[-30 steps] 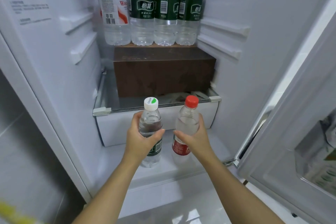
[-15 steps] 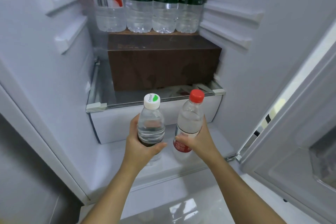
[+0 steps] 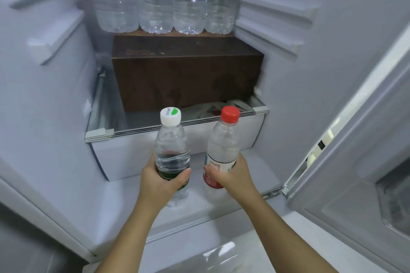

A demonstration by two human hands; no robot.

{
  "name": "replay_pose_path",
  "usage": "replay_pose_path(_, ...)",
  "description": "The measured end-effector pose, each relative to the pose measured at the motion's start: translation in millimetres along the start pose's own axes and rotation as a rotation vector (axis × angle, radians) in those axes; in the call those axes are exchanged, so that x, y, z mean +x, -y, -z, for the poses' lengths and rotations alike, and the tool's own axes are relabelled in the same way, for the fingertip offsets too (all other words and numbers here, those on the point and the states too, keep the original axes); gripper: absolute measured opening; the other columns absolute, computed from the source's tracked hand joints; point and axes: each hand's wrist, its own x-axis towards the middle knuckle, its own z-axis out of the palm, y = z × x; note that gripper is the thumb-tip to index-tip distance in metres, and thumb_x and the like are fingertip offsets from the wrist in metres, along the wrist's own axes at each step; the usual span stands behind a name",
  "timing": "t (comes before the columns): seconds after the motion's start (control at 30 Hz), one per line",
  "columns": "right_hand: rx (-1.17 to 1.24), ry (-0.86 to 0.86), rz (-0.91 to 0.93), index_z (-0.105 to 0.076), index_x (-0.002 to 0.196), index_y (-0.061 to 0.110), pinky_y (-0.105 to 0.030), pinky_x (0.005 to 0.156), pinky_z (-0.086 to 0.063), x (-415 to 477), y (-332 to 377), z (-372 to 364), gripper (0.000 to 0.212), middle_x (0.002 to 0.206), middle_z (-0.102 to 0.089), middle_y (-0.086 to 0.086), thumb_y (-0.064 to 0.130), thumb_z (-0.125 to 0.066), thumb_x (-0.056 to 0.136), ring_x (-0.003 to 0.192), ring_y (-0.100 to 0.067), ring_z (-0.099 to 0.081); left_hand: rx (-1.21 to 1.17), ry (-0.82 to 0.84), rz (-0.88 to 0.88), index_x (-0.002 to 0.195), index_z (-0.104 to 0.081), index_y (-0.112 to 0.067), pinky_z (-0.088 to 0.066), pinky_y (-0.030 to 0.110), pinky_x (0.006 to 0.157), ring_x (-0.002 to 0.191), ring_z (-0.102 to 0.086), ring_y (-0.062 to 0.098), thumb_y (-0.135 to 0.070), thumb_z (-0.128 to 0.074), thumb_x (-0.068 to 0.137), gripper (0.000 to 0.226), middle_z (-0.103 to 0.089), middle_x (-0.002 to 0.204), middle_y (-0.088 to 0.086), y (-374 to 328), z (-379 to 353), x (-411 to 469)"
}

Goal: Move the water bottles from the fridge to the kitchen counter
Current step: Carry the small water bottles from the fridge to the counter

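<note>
I look into an open fridge. My left hand (image 3: 160, 182) grips a small clear water bottle with a white cap and dark green label (image 3: 172, 146). My right hand (image 3: 230, 175) grips a second small water bottle with a red cap and red-and-white label (image 3: 223, 146). Both bottles are upright, side by side, just in front of the white drawer (image 3: 124, 157) over the fridge's bottom floor. Several large water bottles (image 3: 173, 4) stand in a row on top of a brown box (image 3: 186, 71) further back.
A glass shelf (image 3: 106, 117) carries the brown box above the drawer. White fridge walls with shelf rails close in on the left (image 3: 51, 46) and right (image 3: 273, 35). The open fridge door (image 3: 359, 162) stands at the right. Glossy floor (image 3: 213, 257) lies below.
Both hands have lifted the two small bottles a little higher and toward me. The view has moved closer to the fridge, so the large bottles sit higher in frame.
</note>
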Motion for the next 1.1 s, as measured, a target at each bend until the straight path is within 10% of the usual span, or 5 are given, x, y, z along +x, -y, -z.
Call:
replay_pose_path(0.13, -0.002, -0.042, 0.043, -0.06, 0.102, 0.012, -0.02, 0.064, -0.053, -12.9, 16.4, 6.3, 0.049, 0.084, -0.069, -0.001, 0.03, -0.081, 0.062, 0.078, -0.01, -0.067, -0.055, -0.041, -0.024, 0.092, -0.058, -0.029, -0.049, 0.009, 0.061, 0.073, -0.067, -0.003, -0.05, -0.075, 0.045, 0.054, -0.07, 0.077, -0.027, -18.6, -3.6, -9.5)
replay_pose_path(0.37, 0.015, -0.064, 0.074, -0.057, 0.106, 0.014, -0.014, 0.061, -0.051, -73.3, 55.0, 50.6, 0.046, 0.08, -0.067, 0.008, 0.015, -0.084, 0.069, 0.072, -0.002, -0.064, 0.019, -0.146, -0.211, 0.092, -0.054, -0.037, -0.047, 0.006, 0.064, 0.077, -0.065, -0.007, -0.026, -0.087, 0.06, 0.047, -0.066, 0.081, -0.033, -72.2, -18.6, -58.6)
replay_pose_path(0.57, 0.053, -0.038, 0.127, -0.053, 0.104, -0.001, -0.018, 0.054, -0.049, -149.5, 78.5, 95.4, 0.036, 0.084, -0.06, -0.012, -0.001, -0.077, 0.077, 0.058, -0.012, -0.056, -0.028, -0.135, -0.258, 0.093, -0.054, -0.036, -0.046, 0.005, 0.064, 0.078, -0.064, -0.007, -0.055, -0.073, 0.049, 0.051, -0.066, 0.081, -0.033, -117.6, -33.7, -136.4)
replay_pose_path(1.1, 0.02, -0.67, 0.06, -0.059, 0.109, 0.003, -0.029, 0.069, -0.058, -239.0, 97.4, 154.8, 0.048, 0.092, -0.072, -0.006, 0.013, -0.08, 0.067, 0.079, -0.018, -0.07, -0.263, 0.463, -0.395, 0.098, -0.054, -0.034, -0.048, 0.007, 0.067, 0.083, -0.065, -0.007, -0.053, -0.076, 0.052, 0.055, -0.066, 0.088, -0.032, -150.8, -109.7, -146.4)
